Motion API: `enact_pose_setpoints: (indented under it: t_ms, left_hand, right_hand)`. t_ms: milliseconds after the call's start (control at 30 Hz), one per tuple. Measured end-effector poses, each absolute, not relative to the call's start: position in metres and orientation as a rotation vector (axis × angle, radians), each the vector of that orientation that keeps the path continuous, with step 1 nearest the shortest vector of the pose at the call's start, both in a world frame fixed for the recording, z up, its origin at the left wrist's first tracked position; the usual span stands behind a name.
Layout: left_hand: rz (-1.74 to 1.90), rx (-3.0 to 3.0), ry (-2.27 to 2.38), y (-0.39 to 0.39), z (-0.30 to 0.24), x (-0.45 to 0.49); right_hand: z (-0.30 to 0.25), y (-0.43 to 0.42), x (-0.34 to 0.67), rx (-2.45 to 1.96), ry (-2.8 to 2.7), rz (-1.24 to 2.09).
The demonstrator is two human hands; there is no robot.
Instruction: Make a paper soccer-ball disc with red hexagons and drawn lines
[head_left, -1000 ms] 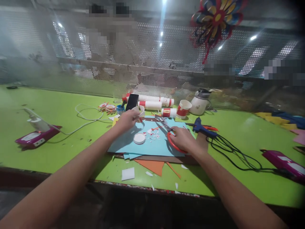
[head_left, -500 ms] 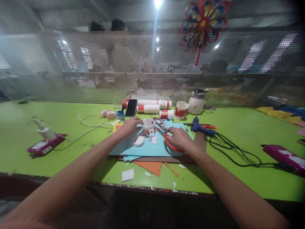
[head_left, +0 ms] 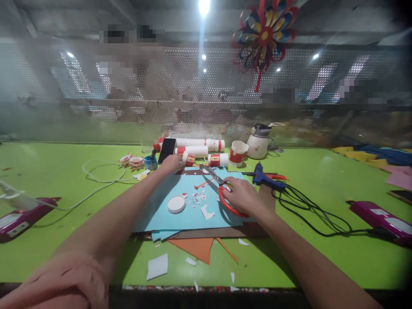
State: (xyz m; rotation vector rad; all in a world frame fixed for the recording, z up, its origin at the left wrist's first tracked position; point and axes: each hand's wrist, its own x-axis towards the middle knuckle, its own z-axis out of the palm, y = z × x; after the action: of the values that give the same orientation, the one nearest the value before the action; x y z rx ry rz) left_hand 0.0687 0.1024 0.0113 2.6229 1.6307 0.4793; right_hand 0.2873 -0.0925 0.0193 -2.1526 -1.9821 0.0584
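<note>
My left hand (head_left: 171, 164) reaches to the far edge of a light blue paper sheet (head_left: 193, 214), its fingers curled round a small white and red paper cup (head_left: 186, 159). My right hand (head_left: 242, 195) rests on the same sheet and grips the red handles of a pair of scissors (head_left: 225, 201). The blades point away toward the cup. Between my arms on the sheet lie a round white lid (head_left: 176, 204) and several small red and white paper scraps (head_left: 198, 198).
White tubes with red bands (head_left: 193, 146), a dark phone (head_left: 167, 149), another red and white cup (head_left: 238, 152) and a white kettle (head_left: 257, 143) line the back. A blue glue gun (head_left: 265, 178) with black cable lies right. Magenta devices (head_left: 380, 214) sit at both sides. Orange paper (head_left: 196, 248) pokes out underneath.
My left hand carried the paper cup from over the blue sheet back to its far edge. The view shifted and the right hand stayed on the scissors.
</note>
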Motion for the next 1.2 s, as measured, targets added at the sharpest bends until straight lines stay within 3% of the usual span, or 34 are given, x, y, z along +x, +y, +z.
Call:
enact_pose_setpoints:
  t_ms: [233,400,633,1067,1200]
  left_hand:
    - [0.418,2.527,1.641,0.066,0.027,0.044]
    - [0.53,2.486,1.556,-0.027,0.04,-0.002]
    - [0.519,2.462,1.229,-0.156,0.005,-0.039]
    - [0.029,3.128,1.222,-0.182,-0.009,-0.006]
    - [0.125,3.03,1.202,-0.177,-0.01,-0.006]
  right_hand:
    - [0.021,-0.095,0.285,-2.156,-2.002,0.062]
    - [0.013,-0.094,0.279,-2.121,-2.096,0.084]
    - [-0.001,-0.089,0.273,-2.154,-2.137,0.1]
    - [0.001,-0.093,0.268,-2.18,-2.193,0.067]
    - [0.001,-0.094,0.265,-2.204,-2.22,0.006]
